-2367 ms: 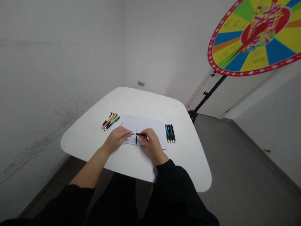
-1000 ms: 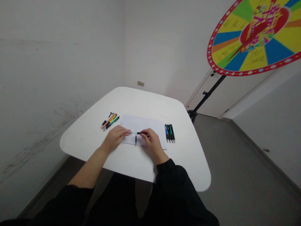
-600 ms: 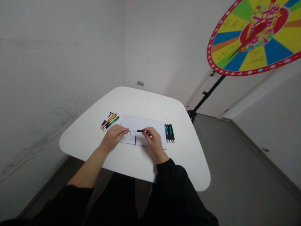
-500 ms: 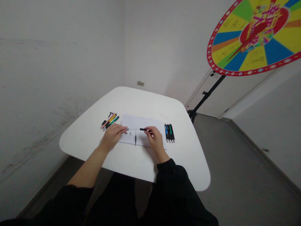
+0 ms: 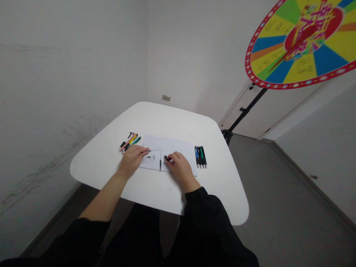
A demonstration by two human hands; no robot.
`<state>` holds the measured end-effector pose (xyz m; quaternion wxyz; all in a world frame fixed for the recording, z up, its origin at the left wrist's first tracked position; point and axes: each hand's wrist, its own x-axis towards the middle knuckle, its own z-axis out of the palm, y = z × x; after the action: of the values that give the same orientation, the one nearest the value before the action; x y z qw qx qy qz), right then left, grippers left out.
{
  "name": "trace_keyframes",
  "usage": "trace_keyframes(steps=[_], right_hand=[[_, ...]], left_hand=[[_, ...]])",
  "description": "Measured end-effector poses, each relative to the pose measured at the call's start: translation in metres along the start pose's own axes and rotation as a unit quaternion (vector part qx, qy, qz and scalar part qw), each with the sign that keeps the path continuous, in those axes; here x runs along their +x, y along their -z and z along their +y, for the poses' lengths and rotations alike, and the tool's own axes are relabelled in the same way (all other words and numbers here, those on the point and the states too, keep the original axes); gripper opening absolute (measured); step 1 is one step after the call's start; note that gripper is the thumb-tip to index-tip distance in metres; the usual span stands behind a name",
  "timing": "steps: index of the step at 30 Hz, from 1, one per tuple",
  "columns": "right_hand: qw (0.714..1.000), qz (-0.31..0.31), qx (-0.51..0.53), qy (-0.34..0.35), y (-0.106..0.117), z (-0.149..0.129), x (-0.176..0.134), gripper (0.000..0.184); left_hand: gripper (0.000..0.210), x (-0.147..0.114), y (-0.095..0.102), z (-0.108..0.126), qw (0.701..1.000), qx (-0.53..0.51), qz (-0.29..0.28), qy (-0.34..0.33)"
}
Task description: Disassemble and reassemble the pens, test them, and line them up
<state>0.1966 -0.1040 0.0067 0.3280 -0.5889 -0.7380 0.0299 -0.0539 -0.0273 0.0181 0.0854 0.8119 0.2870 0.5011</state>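
My left hand (image 5: pixel 133 157) pinches one end of a clear pen barrel (image 5: pixel 154 150), which points right over the white paper (image 5: pixel 172 142). My right hand (image 5: pixel 179 165) is low over the paper, fingers closed on a short black pen grip (image 5: pixel 166 158). Between the hands a thin pen refill (image 5: pixel 160 164) with a dark lower part lies upright on the sheet. Small metallic pen parts (image 5: pixel 148 156) and what looks like a spring (image 5: pixel 154 157) rest just right of my left fingers.
Several coloured pens (image 5: pixel 130 142) lie in a loose bunch left of the paper. A row of dark pens (image 5: pixel 200 157) lies to its right. All are on a white table (image 5: pixel 167 115). A colourful prize wheel (image 5: pixel 303 40) on a black stand (image 5: pixel 244 113) rises at the right.
My right hand has lowered toward the paper and slightly left, tilting the black grip away from the clear barrel. My left hand has barely moved and keeps the barrel.
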Motion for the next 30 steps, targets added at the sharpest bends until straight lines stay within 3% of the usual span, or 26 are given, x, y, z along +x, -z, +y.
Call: trace_keyframes(steps=[9,19,25,30], right_hand=[[0.999,-0.023,-0.022,0.005,-0.002,0.002,0.000,0.019],[1.000,-0.006,0.002,-0.007,0.002,-0.002,0.000,0.019],[0.997,0.034,0.064,0.030,0.006,-0.007,0.002,0.035],[0.994,0.019,0.061,0.085,0.006,-0.013,0.002,0.022]], left_hand=[[0.015,0.000,-0.001,0.001,1.000,0.007,0.007,-0.027],[0.015,0.001,0.000,0.003,0.999,0.004,0.005,-0.038],[0.016,0.001,-0.002,0.008,0.997,-0.014,-0.050,-0.056],[0.027,-0.002,-0.002,0.011,0.994,-0.016,-0.087,-0.060]])
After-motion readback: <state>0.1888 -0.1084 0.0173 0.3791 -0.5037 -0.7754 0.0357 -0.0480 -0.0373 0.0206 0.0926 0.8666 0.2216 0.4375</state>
